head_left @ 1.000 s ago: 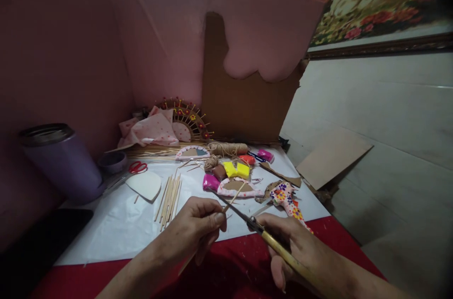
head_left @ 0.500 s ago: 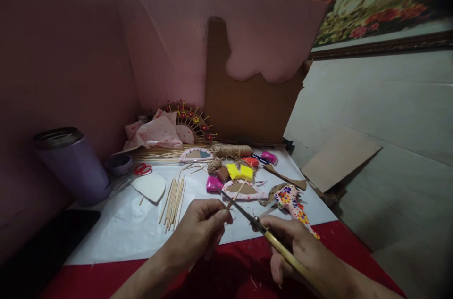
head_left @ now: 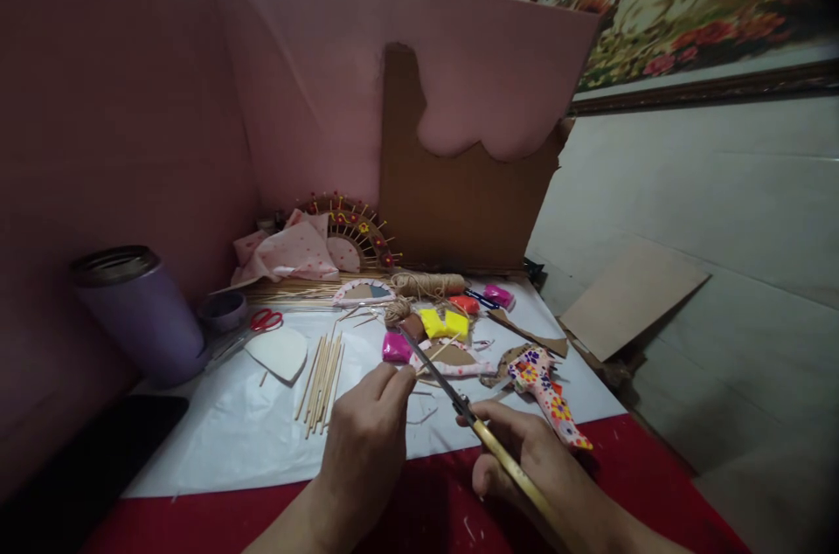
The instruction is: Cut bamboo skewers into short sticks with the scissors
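My left hand [head_left: 370, 432] is closed, fingertips pinched on a thin bamboo stick [head_left: 449, 348] that points up and to the right. In my right hand [head_left: 524, 458] is a pair of scissors [head_left: 452, 395] with a long dark blade and a yellowish handle. The blade crosses the stick just beyond my left fingertips. Behind it lies a cardboard half-round piece [head_left: 452, 354] with a pink fabric rim. A bundle of bamboo sticks [head_left: 321, 384] rests left of my left hand. To the right of my right hand is a flower-patterned glue gun [head_left: 547, 388].
Several clay packs, yellow [head_left: 444, 323] and magenta [head_left: 397, 348] among them, lie mid-table near a twine roll [head_left: 429, 283]. At left stand a purple tumbler [head_left: 141, 309], a tape roll [head_left: 223, 309], red-handled scissors [head_left: 266, 320] and a white cut-out [head_left: 279, 353]. Pink-covered cardboard [head_left: 315, 73] rises behind.
My left hand has turned so its back faces me, and its fingertips have shifted slightly left and up. The scissors and my right hand have moved slightly left, the blade still across the stick.
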The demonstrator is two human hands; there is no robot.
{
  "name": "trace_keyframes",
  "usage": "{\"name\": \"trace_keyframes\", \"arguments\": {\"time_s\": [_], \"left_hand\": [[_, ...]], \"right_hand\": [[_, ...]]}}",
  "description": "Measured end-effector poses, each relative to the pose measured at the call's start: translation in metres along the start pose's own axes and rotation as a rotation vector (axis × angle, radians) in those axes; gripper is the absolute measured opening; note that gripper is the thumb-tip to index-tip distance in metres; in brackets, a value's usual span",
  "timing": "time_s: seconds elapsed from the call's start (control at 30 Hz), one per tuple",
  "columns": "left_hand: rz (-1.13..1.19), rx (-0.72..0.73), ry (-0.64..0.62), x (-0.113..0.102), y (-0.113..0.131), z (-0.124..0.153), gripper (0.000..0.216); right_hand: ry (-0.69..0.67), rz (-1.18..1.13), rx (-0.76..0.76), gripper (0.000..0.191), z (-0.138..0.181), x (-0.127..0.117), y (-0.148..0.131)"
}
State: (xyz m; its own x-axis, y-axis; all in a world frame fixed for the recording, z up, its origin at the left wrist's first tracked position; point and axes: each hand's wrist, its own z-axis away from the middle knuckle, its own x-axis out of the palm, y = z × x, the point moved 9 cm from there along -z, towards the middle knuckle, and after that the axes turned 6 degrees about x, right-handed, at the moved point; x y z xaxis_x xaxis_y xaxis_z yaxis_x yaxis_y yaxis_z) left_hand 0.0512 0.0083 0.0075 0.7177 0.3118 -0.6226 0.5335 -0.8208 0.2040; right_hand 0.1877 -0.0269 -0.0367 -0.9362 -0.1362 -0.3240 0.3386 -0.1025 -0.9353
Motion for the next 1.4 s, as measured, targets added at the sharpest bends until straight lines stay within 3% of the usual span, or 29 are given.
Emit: {"name": "trace_keyframes", "arguments": {"time_s": [0.2, 0.3, 0.4, 0.57, 0.7, 0.83, 0.93, 1.0, 1.07, 1.17, 1.27, 1.4], "left_hand": [[-0.229, 0.166, 0.096, -0.017, 0.015, -0.002, 0.010], [-0.207, 0.131, 0.079, -0.021, 0.013, -0.003, 0.019], [0.072, -0.109, -0.027, -0.014, -0.009, -0.005, 0.025], [0.810, -0.646, -0.174, 0.021, -0.041, 0.007, 0.029], [1.247, -0.926, -0.304, 0.046, -0.038, 0.018, 0.029], [1.442, -1.072, -0.439, 0.056, -0.025, 0.026, 0.030], [1.256, -0.963, -0.374, 0.050, -0.030, 0.022, 0.027], [0.924, -0.713, -0.191, 0.030, -0.038, 0.009, 0.023], [0.571, -0.407, -0.011, 0.004, -0.029, -0.001, 0.016], [0.261, -0.140, 0.078, -0.013, -0.010, -0.002, 0.014], [0.278, -0.232, 0.011, -0.011, -0.017, -0.001, 0.024], [0.726, -0.608, -0.120, 0.012, -0.039, 0.006, 0.027]], "right_hand": [[-0.046, -0.051, 0.015, 0.039, 0.004, 0.009, -0.005], [-0.050, 0.012, 0.029, 0.035, 0.004, 0.012, -0.003], [-0.035, 0.086, 0.012, 0.030, 0.004, 0.012, -0.002], [0.034, 0.155, -0.069, 0.029, 0.005, 0.004, -0.009], [0.065, 0.208, -0.088, 0.038, 0.009, 0.000, -0.014], [0.082, 0.244, -0.121, 0.041, 0.010, -0.003, -0.018], [0.088, 0.233, -0.103, 0.034, 0.008, -0.005, -0.015], [0.099, 0.223, -0.094, 0.029, 0.007, -0.006, -0.013], [0.111, 0.221, -0.090, 0.027, 0.007, -0.006, -0.012], [0.106, 0.201, -0.078, 0.028, 0.009, -0.002, -0.012], [0.102, 0.216, -0.081, 0.028, 0.009, 0.002, -0.014], [0.146, 0.283, -0.137, 0.037, 0.009, -0.001, -0.020]]}}
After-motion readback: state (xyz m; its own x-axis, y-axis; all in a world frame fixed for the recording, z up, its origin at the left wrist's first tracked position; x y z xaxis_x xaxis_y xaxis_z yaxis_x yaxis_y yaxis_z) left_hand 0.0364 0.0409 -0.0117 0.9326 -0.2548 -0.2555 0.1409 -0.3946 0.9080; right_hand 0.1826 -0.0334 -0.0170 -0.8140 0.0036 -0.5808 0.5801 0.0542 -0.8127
